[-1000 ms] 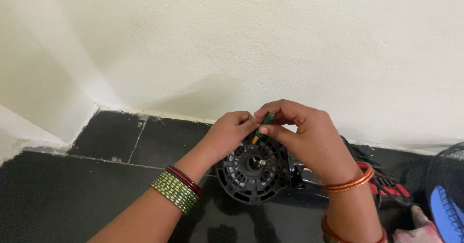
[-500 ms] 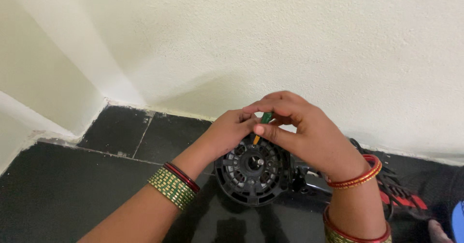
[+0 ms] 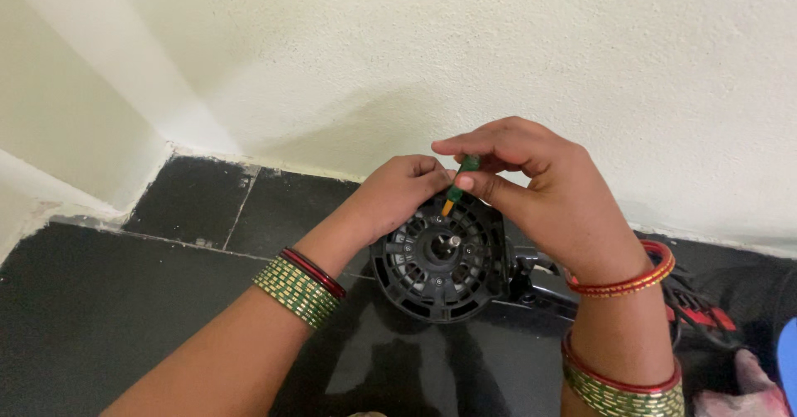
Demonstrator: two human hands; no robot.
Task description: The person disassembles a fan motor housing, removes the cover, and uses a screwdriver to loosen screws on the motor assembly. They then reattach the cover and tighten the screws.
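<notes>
A round black motor housing [image 3: 440, 259] with vent slots and a metal shaft at its centre stands on the dark floor near the wall. My right hand [image 3: 531, 193] pinches a small green-and-orange screwdriver [image 3: 458, 186] over the housing's top edge. My left hand [image 3: 398, 193] rests with curled fingers on the upper left rim of the housing, touching the tool's tip area. Both wrists wear green and red bangles.
A white textured wall [image 3: 465, 60] rises just behind the housing, meeting the black tiled floor [image 3: 141, 301]. Black and red parts [image 3: 697, 309] lie at the right, beside a pinkish cloth [image 3: 747, 392] and a blue object at the frame's edge.
The view has shifted slightly, so the hands and housing sit a little lower and further right. Both hands keep the same hold on the tool and housing.
</notes>
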